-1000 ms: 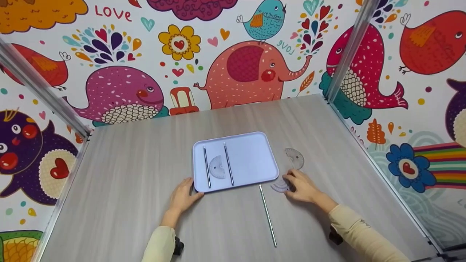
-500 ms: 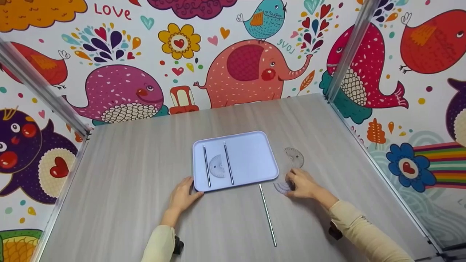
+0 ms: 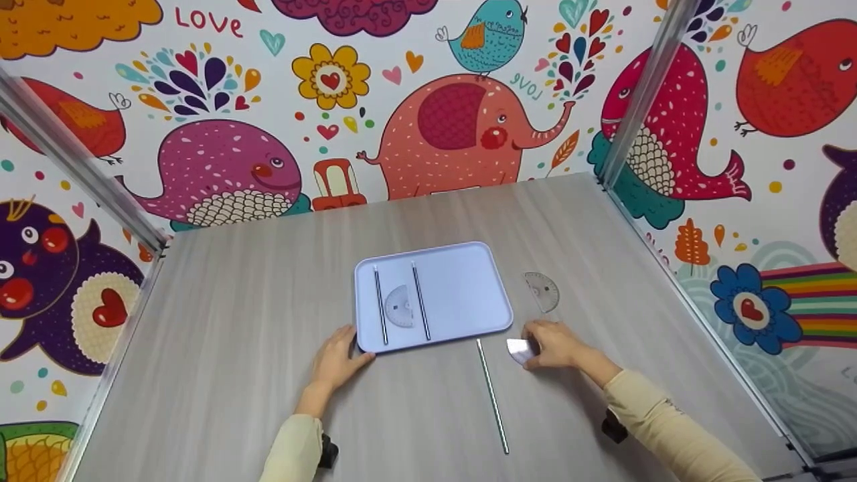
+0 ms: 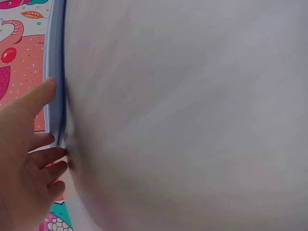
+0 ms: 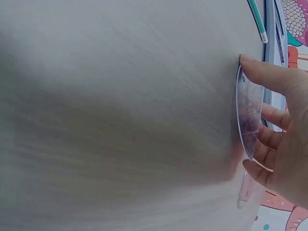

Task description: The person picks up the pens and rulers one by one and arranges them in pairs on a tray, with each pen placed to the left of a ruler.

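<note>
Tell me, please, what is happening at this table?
A person's right hand holds a clear protractor beside the tray, while the left hand touches the near left corner of the pale tray. In the tray lie two pencils with a second protractor between them. Outside it, a third protractor lies beyond the right hand, and a loose pencil lies in front of the tray.
</note>
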Available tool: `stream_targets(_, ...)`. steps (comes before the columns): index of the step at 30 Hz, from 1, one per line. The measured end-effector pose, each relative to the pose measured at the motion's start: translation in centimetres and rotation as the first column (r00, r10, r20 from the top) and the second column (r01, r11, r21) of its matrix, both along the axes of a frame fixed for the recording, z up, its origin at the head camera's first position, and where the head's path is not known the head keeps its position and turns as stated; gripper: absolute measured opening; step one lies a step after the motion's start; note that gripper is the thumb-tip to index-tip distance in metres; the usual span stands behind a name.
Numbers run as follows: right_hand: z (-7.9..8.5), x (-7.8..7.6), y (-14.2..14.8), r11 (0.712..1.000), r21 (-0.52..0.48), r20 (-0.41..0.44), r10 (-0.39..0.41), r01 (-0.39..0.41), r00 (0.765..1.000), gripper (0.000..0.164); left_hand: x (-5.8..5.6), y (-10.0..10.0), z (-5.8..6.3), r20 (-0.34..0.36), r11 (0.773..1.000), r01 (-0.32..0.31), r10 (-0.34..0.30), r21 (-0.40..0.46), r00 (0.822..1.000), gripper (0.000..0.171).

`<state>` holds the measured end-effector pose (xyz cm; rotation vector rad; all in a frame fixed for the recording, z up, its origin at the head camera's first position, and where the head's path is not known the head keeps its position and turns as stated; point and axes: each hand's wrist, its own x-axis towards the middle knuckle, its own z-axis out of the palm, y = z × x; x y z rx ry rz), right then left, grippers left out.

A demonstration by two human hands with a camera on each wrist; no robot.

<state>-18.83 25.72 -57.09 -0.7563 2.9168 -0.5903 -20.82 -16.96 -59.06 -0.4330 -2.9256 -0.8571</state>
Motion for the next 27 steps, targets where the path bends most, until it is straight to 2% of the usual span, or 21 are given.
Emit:
stream_targets(4,0.1,0.1,0.2,0.991,-0.136,0.134,0.020,-0.001,0.991,0.030,-0.1,0.0,0.0,0.001,1.000,0.002,-0.002,0.006,1.000,0.065)
stream_targets(7,0.3,0.1,0.4,0.961,-0.277,0.206,0.077,-0.017,0.976,0.023,-0.1,0.0,0.0,-0.007,1.000,0.008,-0.008,0.003,1.000,0.065)
stream_targets(11,0.6,0.1,0.8,0.914,-0.405,0.259,0.145,-0.029,0.955,0.017,-0.1,0.0,0.0,-0.012,1.000,0.010,-0.010,0.003,1.000,0.065)
stream_targets(14,0.8,0.2,0.9,0.884,-0.466,0.344,0.149,0.031,0.927,0.016,-0.1,0.0,0.0,-0.006,1.000,0.008,-0.008,0.004,1.000,0.065)
stream_targets(20,0.5,0.5,0.8,0.810,-0.548,0.515,0.132,0.208,0.847,0.017,-0.1,0.0,0.0,-0.002,1.000,0.007,-0.007,0.001,1.000,0.065)
stream_targets(24,0.5,0.8,0.4,0.784,-0.561,0.546,0.108,0.266,0.831,0.019,-0.1,0.0,-0.1,-0.021,1.000,0.012,-0.012,-0.006,1.000,0.064)
stream_targets(27,1.3,1.1,-0.1,0.761,-0.580,0.558,0.112,0.290,0.822,0.021,-0.1,0.0,-0.2,-0.036,1.000,0.014,-0.015,-0.014,0.999,0.063)
